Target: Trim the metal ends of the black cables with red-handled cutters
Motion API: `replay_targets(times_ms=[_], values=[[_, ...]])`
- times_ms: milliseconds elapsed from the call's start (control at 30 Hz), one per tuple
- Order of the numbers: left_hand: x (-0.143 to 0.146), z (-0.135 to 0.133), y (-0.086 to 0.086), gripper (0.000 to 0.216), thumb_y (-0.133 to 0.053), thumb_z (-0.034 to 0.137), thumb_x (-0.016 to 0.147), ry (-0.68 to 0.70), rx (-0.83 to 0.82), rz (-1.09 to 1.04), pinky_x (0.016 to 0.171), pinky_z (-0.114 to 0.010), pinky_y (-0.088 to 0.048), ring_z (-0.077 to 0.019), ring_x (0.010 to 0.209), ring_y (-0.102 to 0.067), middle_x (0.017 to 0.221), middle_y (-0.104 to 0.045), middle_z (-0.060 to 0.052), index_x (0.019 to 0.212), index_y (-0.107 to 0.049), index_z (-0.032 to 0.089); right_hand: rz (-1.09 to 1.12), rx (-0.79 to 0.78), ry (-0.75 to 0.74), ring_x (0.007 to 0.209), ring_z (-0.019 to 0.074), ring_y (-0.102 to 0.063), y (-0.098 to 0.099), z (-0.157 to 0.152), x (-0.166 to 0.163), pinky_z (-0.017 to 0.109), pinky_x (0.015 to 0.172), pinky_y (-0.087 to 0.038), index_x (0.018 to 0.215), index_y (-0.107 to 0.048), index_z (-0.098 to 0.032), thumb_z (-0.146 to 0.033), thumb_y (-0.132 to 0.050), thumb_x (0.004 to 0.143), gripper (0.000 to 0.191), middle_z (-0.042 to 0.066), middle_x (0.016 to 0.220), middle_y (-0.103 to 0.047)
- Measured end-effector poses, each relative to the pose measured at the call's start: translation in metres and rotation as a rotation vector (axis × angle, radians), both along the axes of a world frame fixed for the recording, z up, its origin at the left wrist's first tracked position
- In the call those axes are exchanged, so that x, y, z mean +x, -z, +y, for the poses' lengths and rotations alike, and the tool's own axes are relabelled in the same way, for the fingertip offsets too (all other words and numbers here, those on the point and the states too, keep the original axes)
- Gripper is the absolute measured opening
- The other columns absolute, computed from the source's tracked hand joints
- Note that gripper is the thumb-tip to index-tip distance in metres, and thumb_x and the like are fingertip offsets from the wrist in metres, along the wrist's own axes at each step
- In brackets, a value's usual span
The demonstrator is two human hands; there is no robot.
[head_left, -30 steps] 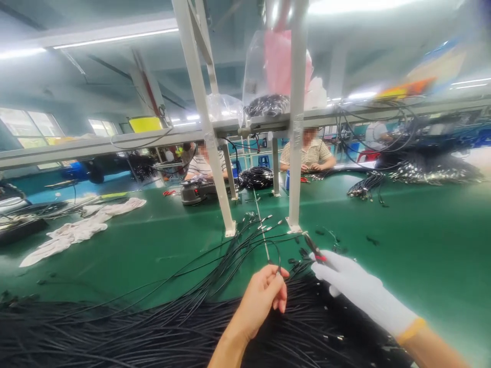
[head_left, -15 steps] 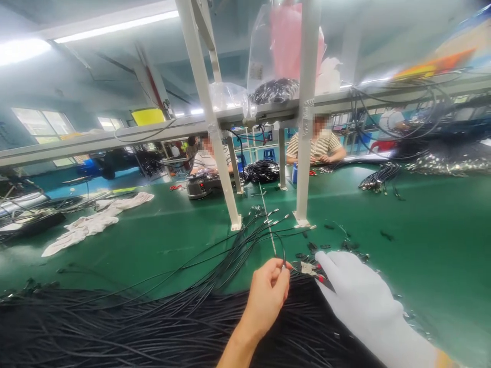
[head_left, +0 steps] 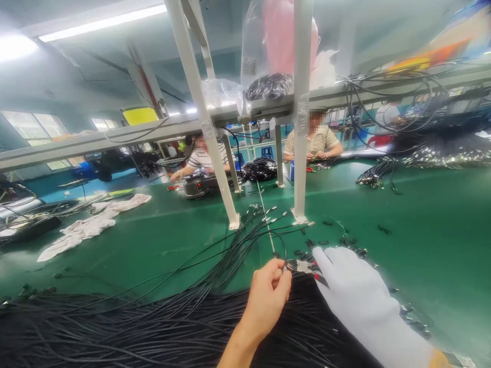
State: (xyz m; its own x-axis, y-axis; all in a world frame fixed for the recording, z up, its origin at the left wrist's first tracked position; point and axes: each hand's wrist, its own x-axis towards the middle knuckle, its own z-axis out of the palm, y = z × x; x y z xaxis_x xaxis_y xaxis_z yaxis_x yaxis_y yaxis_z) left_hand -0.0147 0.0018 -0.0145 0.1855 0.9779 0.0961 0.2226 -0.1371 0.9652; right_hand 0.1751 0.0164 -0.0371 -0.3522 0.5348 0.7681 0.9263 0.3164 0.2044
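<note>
Left hand (head_left: pixel 268 294) is pinching a black cable (head_left: pixel 285 248) over the table (head_left: pixel 429 220), gloved right hand (head_left: pixel 355 289) is gripping pliers (head_left: pixel 303 267), their tips sitting right beside that pinch; a small slip could be nipping bare skin or scarring the cable.
</note>
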Motion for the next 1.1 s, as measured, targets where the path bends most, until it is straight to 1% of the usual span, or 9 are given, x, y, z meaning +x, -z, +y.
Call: replay_targets(times_ms=[200,333,533,667,800,867,933,1033,1100], values=[[0.001,-0.001,0.001,0.022,-0.048,0.037,0.093,0.0,0.021,0.04,0.046,-0.022,-0.024,-0.0083,0.045,-0.031,0.051,-0.037,0.009,0.085,-0.057,0.018,-0.007,0.004,0.04,0.075,0.0208,-0.05,-0.002,0.0,-0.002,0.032,0.063,-0.028,0.101,-0.068,-0.015,-0.034,-0.057,0.09,0.024,0.004,0.073,-0.06],[0.001,-0.001,0.0,0.022,-0.046,0.035,0.093,-0.025,0.069,0.116,0.049,-0.024,-0.024,-0.0098,0.048,-0.033,0.052,-0.037,0.008,0.083,-0.056,0.018,-0.024,-0.011,0.075,0.073,0.0204,-0.049,-0.001,0.0,-0.003,0.033,0.062,-0.027,0.098,-0.068,-0.017,-0.033,-0.063,0.085,0.021,0.003,0.072,-0.06],[0.004,-0.003,0.0,0.021,-0.044,0.032,0.093,-0.051,0.128,0.189,0.05,-0.026,-0.021,-0.0104,0.05,-0.028,0.053,-0.03,0.009,0.077,-0.05,0.021,-0.06,0.008,0.189,0.067,0.0203,-0.045,0.003,0.002,-0.011,0.034,0.06,-0.023,0.091,-0.066,-0.02,-0.023,-0.068,0.077,0.015,0.002,0.069,-0.056],[0.008,-0.005,0.002,0.023,-0.043,0.031,0.093,-0.097,0.167,0.203,0.05,-0.027,-0.018,-0.0108,0.052,-0.022,0.056,-0.025,0.01,0.072,-0.042,0.023,-0.077,0.073,0.271,0.065,0.0191,-0.043,0.01,0.004,-0.015,0.035,0.058,-0.02,0.094,-0.064,-0.02,-0.014,-0.064,0.08,0.015,0.001,0.068,-0.053],[0.015,-0.008,0.007,0.024,-0.04,0.029,0.094,-0.14,0.197,0.249,0.051,-0.027,-0.018,-0.0111,0.052,-0.023,0.056,-0.026,0.009,0.071,-0.035,0.025,-0.11,0.124,0.321,0.064,0.0176,-0.043,0.014,0.006,-0.016,0.034,0.058,-0.021,0.094,-0.061,-0.018,-0.011,-0.06,0.085,0.012,0.0,0.068,-0.05],[0.019,-0.009,0.011,0.023,-0.039,0.027,0.094,-0.185,0.221,0.29,0.052,-0.028,-0.019,-0.0116,0.051,-0.025,0.056,-0.028,0.009,0.072,-0.033,0.025,-0.124,0.134,0.326,0.064,0.0171,-0.044,0.014,0.005,-0.017,0.033,0.058,-0.022,0.098,-0.06,-0.016,-0.011,-0.058,0.086,0.014,0.0,0.069,-0.05],[0.024,-0.01,0.016,0.021,-0.037,0.026,0.094,-0.269,0.263,0.335,0.052,-0.028,-0.019,-0.0124,0.05,-0.028,0.056,-0.031,0.008,0.074,-0.034,0.026,-0.096,0.122,0.32,0.065,0.0164,-0.044,0.014,0.003,-0.019,0.032,0.058,-0.022,0.099,-0.059,-0.016,-0.01,-0.056,0.087,0.014,0.001,0.07,-0.05],[0.03,-0.011,0.026,0.018,-0.036,0.025,0.095,-0.386,0.343,0.392,0.052,-0.029,-0.02,-0.0137,0.048,-0.033,0.055,-0.034,0.007,0.077,-0.038,0.025,0.012,0.059,0.295,0.065,0.0155,-0.043,0.011,-0.004,-0.025,0.031,0.057,-0.021,0.095,-0.057,-0.016,-0.01,-0.054,0.088,0.01,0.002,0.071,-0.05],[0.032,-0.011,0.033,0.018,-0.035,0.025,0.095,-0.433,0.387,0.406,0.052,-0.029,-0.02,-0.0144,0.046,-0.036,0.054,-0.036,0.007,0.079,-0.041,0.025,0.086,0.015,0.292,0.065,0.0154,-0.043,0.009,-0.008,-0.029,0.03,0.057,-0.021,0.095,-0.057,-0.016,-0.011,-0.053,0.087,0.01,0.003,0.073,-0.051]])
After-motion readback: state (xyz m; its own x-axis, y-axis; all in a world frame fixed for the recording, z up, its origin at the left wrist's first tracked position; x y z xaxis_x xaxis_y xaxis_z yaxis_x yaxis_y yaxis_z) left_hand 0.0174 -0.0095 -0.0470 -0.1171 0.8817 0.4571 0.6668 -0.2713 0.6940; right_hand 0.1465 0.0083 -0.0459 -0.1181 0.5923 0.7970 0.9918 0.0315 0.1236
